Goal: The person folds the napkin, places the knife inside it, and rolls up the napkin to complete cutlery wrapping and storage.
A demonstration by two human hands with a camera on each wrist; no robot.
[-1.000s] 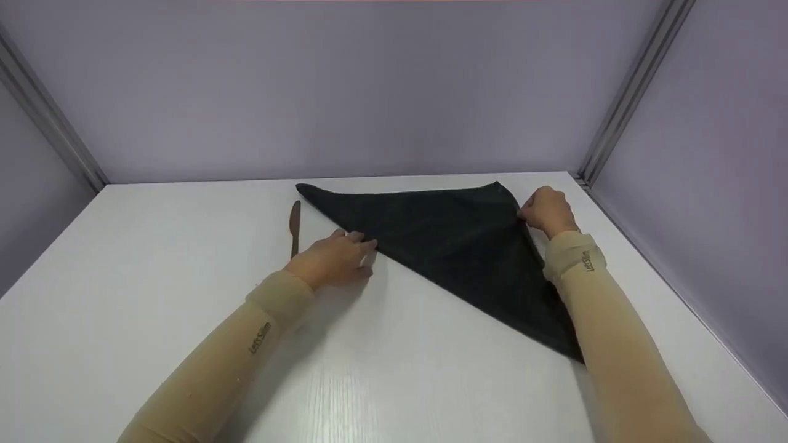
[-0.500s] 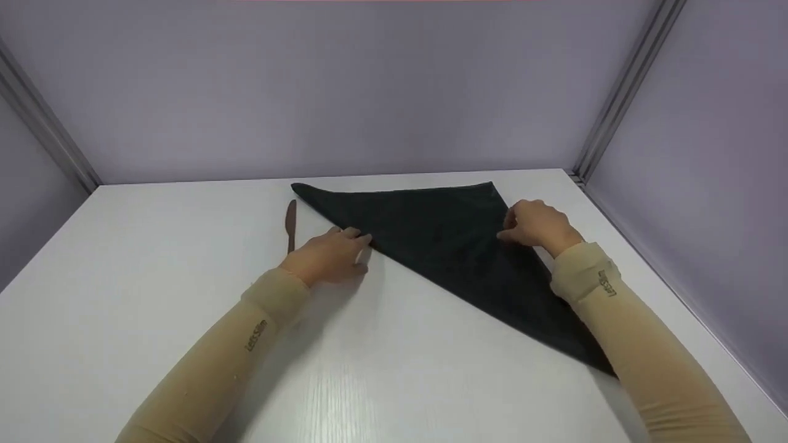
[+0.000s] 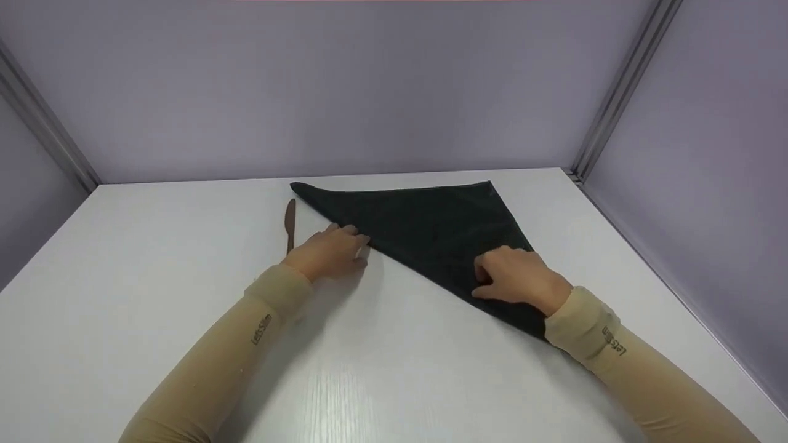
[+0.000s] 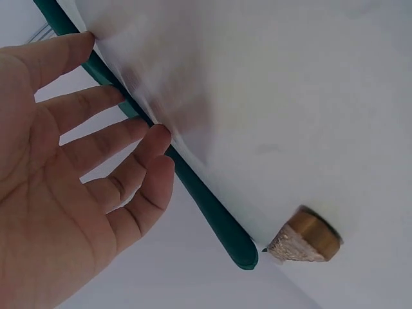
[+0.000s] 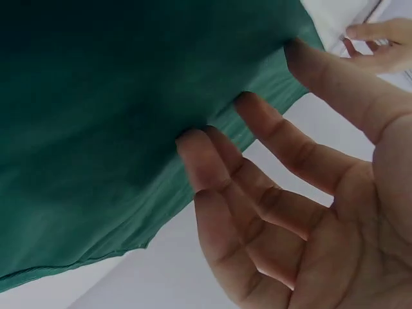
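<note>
Between both hands (image 3: 425,261) lies the folded cloth (image 3: 425,224)

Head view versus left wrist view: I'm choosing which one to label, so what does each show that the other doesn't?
Only the head view shows the right hand resting on the dark cloth, the cloth's whole triangle, and the purple walls.

Only the left wrist view shows the left palm and its straight fingers against the folded edge.

Both show the left hand, cloth, brown knife and white table.
</note>
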